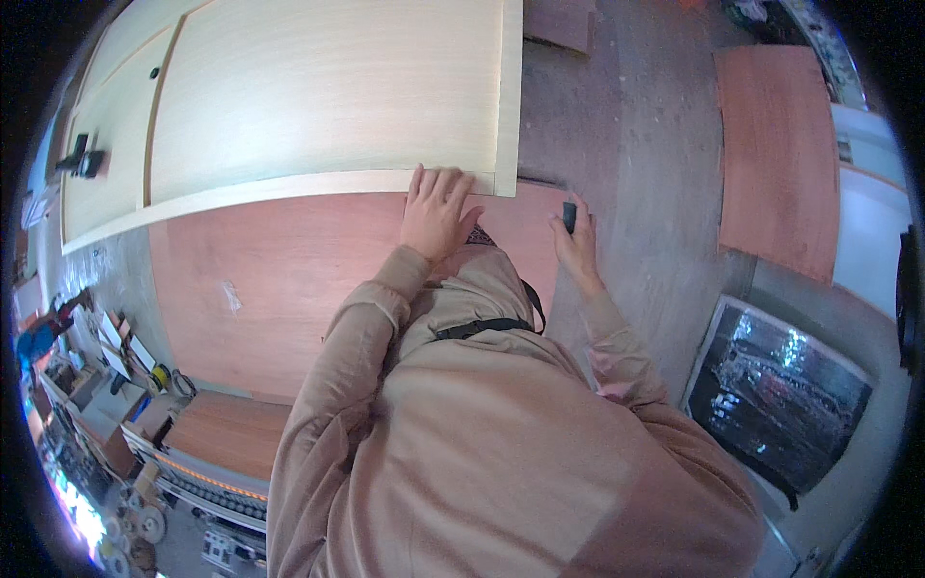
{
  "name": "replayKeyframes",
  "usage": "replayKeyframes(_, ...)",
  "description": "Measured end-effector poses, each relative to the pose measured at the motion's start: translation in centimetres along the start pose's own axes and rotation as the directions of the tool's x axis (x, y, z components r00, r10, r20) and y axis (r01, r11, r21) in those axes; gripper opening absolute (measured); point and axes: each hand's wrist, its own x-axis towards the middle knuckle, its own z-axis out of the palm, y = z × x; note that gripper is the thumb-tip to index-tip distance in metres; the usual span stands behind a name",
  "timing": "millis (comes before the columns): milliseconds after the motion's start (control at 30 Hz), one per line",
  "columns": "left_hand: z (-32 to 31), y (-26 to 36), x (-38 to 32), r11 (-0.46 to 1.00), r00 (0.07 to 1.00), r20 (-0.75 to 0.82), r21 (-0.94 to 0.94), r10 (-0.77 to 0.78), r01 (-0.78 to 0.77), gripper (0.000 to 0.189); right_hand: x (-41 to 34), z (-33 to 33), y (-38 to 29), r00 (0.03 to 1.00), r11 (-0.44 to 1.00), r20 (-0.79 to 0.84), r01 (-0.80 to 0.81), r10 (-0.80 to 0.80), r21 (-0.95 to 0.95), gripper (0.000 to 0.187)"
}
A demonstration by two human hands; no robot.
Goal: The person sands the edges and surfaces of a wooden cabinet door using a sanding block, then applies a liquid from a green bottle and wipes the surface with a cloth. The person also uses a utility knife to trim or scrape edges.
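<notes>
A large pale wood panel (325, 94) with raised edge strips lies before me. My left hand (433, 217) rests palm down at its near edge strip (289, 182), close to the near right corner, fingertips on the wood and thumb spread. Right of that corner, apart from the panel, my right hand (580, 242) grips a small dark block-like object (569, 216); its exact kind is unclear. Toward the panel's far left sits a black tool (88, 163), too small to identify. A dark round spot (154, 73) shows near the dividing strip.
A reddish plywood sheet (246, 289) lies below the panel, with a scrap of clear plastic (231, 297) on it. Another reddish board (777, 159) is at right, above a plastic-wrapped dark panel (777, 394). Boxes (108, 404) and a roller conveyor (209, 491) stand lower left.
</notes>
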Motion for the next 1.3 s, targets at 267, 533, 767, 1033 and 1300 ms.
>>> replayKeyframes(267,1.0,-1.5,5.8,0.997,0.973,0.231,-0.071,0.01,0.006,0.055,0.3,5.4,-6.1,0.995,0.991,0.027,-0.098,0.096,0.087,0.086)
replayKeyframes(533,0.2,-5.0,6.0,0.978,0.916,0.345,-0.111,0.205,-0.177,0.057,-0.9,7.7,-6.5,0.982,0.963,-0.08,-0.147,0.169,0.225,0.074)
replayKeyframes(767,0.0,-6.7,6.2,0.943,0.887,0.336,-0.21,0.318,-0.259,0.059,-1.5,9.3,-7.2,0.958,0.955,-0.204,-0.147,0.203,0.258,0.053)
replayKeyframes(1033,-0.6,-5.8,6.7,0.966,0.905,0.346,-0.167,0.246,-0.198,0.059,-1.6,11.3,-6.8,0.9,0.784,-0.152,-0.261,0.409,0.564,0.047)
replayKeyframes(1300,-0.3,-3.6,7.0,0.994,0.934,0.341,-0.075,0.102,-0.081,0.066,-5.8,13.1,-8.5,0.768,0.801,-0.41,-0.214,0.492,0.559,0.057)
